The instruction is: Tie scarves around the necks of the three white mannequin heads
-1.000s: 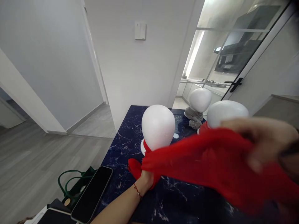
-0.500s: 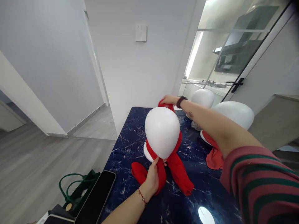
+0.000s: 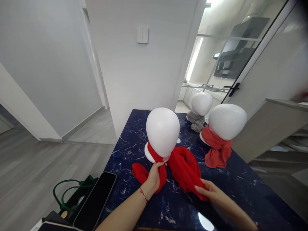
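A white foam head (image 3: 163, 131) stands on the dark blue marble table (image 3: 173, 205) with a bright red scarf (image 3: 184, 166) round its neck. My left hand (image 3: 154, 176) grips the scarf's left strand just under the head's chin. Its other end lies across the table to the right, and my right hand (image 3: 211, 192) pinches the tip of it. Both scarf ends hang down in front of the head.
A second foam head (image 3: 226, 121) with a paler red scarf stands to the right, a third (image 3: 201, 104) with a grey scarf behind. A black phone (image 3: 95, 200) lies at the table's left edge beside a green bag (image 3: 72, 195). A grey ledge runs along the right.
My right arm has come back from behind the head, where it carried the scarf round the neck, and now holds the scarf's end low on the table. My left hand stayed put.
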Tool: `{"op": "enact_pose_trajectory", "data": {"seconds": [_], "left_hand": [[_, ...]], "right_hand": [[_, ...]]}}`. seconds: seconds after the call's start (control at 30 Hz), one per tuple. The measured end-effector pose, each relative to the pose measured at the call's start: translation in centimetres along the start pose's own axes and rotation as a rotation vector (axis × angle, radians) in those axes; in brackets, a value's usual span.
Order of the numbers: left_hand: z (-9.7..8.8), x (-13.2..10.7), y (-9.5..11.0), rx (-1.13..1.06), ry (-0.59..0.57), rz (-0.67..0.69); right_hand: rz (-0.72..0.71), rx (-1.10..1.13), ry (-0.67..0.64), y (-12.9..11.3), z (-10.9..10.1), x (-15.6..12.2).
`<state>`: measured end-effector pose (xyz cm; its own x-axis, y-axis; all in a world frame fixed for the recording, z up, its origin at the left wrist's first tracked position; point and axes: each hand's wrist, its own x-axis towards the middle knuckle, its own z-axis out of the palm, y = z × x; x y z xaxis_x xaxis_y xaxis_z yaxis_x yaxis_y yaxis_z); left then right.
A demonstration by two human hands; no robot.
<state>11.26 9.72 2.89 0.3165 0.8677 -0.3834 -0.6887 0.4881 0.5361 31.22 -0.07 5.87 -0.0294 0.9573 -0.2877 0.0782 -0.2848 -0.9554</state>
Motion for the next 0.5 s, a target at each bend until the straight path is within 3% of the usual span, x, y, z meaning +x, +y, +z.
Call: {"op": "enact_pose_trajectory", "data": {"seconds": [0.13,0.23,0.33,0.5], "left_hand": [[-0.4,0.2,-0.3,0.033,-0.067,0.076],[-0.3,0.1,-0.4,0.054,-0.138,0.095],[0.1,-0.4,-0.1,0.102,-0.173,0.09],[0.5,-1.6,0.4,0.259,-0.158,0.116]], "right_hand": [[-0.136,-0.019,0.031,1.8,4.8,-2.3],[-0.263,-0.087,0.051,2.7,8.5,-2.7],[-0.352,-0.005,0.033,4.5,11.6,-2.7],[-0.38,0.2,-0.169,5.9,14.3,-3.6]]}}
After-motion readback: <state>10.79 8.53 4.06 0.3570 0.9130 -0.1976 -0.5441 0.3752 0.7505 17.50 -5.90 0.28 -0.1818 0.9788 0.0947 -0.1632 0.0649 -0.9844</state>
